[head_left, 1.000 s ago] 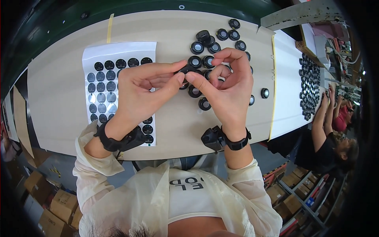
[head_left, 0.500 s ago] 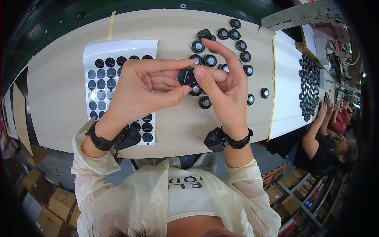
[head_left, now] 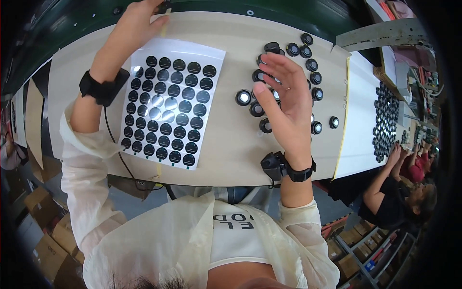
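My left hand [head_left: 135,28] reaches to the far edge of the table. Its fingers are around a small black round part [head_left: 164,6], partly cut off by the picture's top edge. My right hand [head_left: 290,98] is open, with fingers apart, above a loose group of black round parts with pale, shiny centres [head_left: 257,109]; it hides some of them. Between the hands lies a white sheet of round black stickers [head_left: 187,147], set in rows. Each wrist wears a black strapped device.
Beyond the table [head_left: 236,164] runs a dark green surface [head_left: 288,17]. To the right, many black parts [head_left: 385,123] crowd a white surface [head_left: 358,115], where a co-worker in black [head_left: 392,204] has both arms out. Cardboard boxes [head_left: 50,248] stand at lower left. A thin cable [head_left: 113,135] hangs by my left forearm.
My hands, together on the black part before, are now apart. The left has carried it away to the far left, uncovering the sticker sheet. The right has let go and opened.
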A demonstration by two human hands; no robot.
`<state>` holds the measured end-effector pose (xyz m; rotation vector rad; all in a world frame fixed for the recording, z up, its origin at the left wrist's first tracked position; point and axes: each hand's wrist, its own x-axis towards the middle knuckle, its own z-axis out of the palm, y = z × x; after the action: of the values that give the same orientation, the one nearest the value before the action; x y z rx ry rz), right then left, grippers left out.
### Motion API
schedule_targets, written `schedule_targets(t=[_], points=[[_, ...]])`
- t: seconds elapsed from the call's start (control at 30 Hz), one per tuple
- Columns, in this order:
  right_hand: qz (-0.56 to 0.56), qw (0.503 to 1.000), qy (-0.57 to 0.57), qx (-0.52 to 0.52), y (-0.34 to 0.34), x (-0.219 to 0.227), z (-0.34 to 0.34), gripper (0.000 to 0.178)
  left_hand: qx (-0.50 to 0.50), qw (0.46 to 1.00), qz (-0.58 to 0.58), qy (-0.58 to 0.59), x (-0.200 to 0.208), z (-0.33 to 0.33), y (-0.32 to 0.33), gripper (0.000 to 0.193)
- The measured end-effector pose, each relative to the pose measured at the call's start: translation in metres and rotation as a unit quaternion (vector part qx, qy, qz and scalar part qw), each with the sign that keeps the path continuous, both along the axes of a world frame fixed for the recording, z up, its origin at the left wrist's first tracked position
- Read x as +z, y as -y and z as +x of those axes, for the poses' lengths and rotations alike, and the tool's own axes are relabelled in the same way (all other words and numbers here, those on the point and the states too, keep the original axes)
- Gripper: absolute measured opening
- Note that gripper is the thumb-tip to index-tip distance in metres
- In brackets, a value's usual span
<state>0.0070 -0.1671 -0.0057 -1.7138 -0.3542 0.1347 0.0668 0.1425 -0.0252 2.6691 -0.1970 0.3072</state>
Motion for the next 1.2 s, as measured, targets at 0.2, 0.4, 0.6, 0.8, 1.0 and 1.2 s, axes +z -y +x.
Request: schedule_targets(t=[0.2, 0.4, 0.6, 0.8, 1.0, 1.2], points=[[-0.072, 0.996, 0.034, 0.031, 0.005, 0.0, 0.001, 0.046, -0.245, 0.96, 0.022, 0.132, 0.009, -0.021, 0.007, 0.056], [-0.201, 0.963, 0.151, 0.098, -0.007, 0.014, -0.004, 0.042, -0.259, 0.965, -0.024, 0.031, 0.01, -0.052, 0.039, 0.044], [-0.205, 0.941, 0.245, 0.108, -0.019, 0.014, -0.01, 0.043, -0.27, 0.946, -0.138, -0.118, 0.035, -0.074, 0.058, 0.02], [-0.219, 0.965, -0.129, 0.071, -0.021, 0.038, -0.022, 0.055, -0.267, 0.943, -0.084, -0.181, 0.045, -0.077, 0.066, 0.015], [-0.163, 0.965, 0.187, 0.082, -0.004, 0.015, -0.011, 0.062, -0.292, 0.939, -0.027, -0.182, 0.046, -0.077, 0.073, 0.018], [-0.14, 0.967, 0.144, 0.158, -0.008, 0.03, -0.01, 0.069, -0.301, 0.937, -0.01, -0.176, 0.039, -0.077, 0.076, 0.018]])
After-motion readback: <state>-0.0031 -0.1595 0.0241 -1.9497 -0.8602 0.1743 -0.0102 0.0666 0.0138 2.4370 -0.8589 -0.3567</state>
